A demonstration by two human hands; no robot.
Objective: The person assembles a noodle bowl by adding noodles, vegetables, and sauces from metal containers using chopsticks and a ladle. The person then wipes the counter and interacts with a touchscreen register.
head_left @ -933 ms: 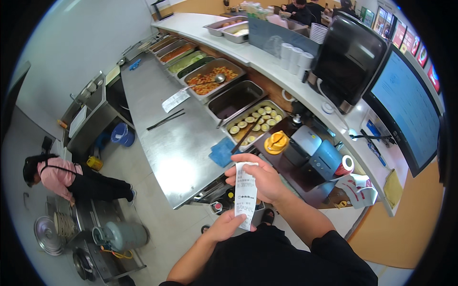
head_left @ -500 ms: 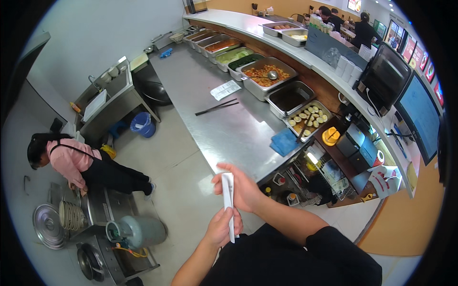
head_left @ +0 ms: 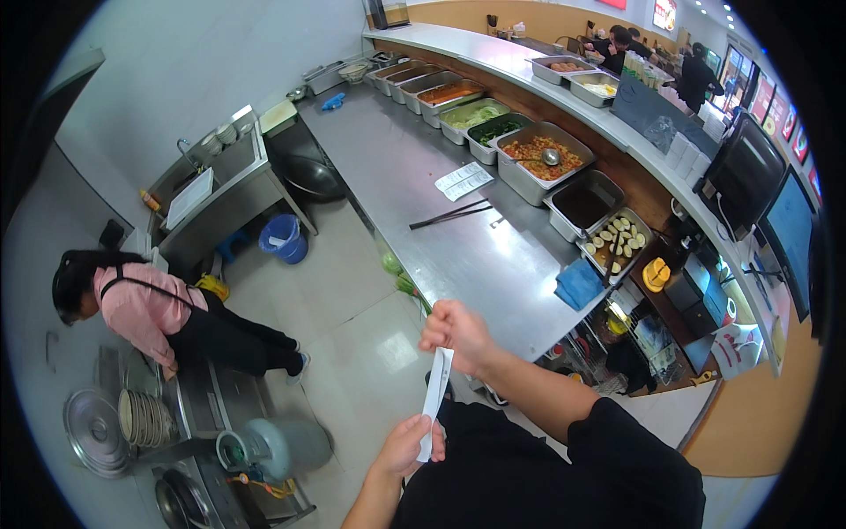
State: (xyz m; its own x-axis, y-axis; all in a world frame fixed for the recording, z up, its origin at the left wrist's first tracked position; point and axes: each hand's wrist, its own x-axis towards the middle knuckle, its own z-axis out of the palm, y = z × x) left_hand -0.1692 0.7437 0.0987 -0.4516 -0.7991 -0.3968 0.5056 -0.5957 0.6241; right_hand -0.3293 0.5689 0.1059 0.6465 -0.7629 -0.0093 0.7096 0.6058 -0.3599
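A narrow white paper strip or sleeve [head_left: 435,392] slants up in front of my dark shirt. My left hand [head_left: 411,445] is closed around its lower end, thumb on top. Just above the strip's upper end is my right hand [head_left: 460,335], its fingers curled closed; whether they pinch anything is hidden. Both hands are off the near left corner of the steel worktable [head_left: 520,309]. On that table lie a pair of dark chopsticks [head_left: 448,214], a printed paper slip [head_left: 463,182] and a folded blue cloth [head_left: 579,284].
Steel food pans [head_left: 544,163] line the counter, one with a ladle [head_left: 551,157]. A person in pink [head_left: 145,304] bends over at the left. Nearby are a gas cylinder [head_left: 286,448], a blue bucket [head_left: 284,239] and a sink [head_left: 231,167]. A monitor [head_left: 780,238] stands at right.
My right hand has moved up from beside the strip to its top end, and its fingers have curled closed. The left hand keeps its hold, slightly lower. The view has shifted.
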